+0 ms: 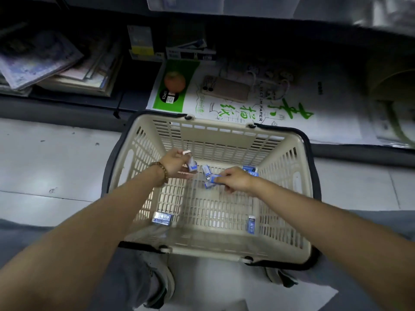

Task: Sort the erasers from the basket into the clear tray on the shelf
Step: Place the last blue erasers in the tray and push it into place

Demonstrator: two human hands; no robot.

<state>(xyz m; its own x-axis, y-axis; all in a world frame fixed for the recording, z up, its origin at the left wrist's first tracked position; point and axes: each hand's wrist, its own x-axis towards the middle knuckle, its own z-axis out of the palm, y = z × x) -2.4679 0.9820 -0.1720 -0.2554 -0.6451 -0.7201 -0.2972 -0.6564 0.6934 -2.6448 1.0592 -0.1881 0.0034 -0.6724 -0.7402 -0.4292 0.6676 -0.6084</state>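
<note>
Gathering looks to be the step in hand, with the sorting itself far from finished, judging by what lies in the beige basket [220,127] on the floor. The person's left hand [174,162] is curled round a small clutch of erasers [192,166] in blue-and-white wrappers; blur hides whether it is one or more. The right hand [235,179] pinches another eraser [215,178] between thumb and fingertips, low over the basket floor. Two more erasers [206,170] lie between the hands, one [250,170] sits just behind the right wrist near the far wall, and two lie apart near the person: one at the left corner [162,218], one toward the right [252,224]. So at least five pieces wait to be picked up, besides those in hand, and none of the held ones has yet gone up to the shelf. A clear plastic container [186,2] at the top edge may be the tray, but it is cut off and its contents cannot be seen, so how many erasers are already sorted cannot be told.
</note>
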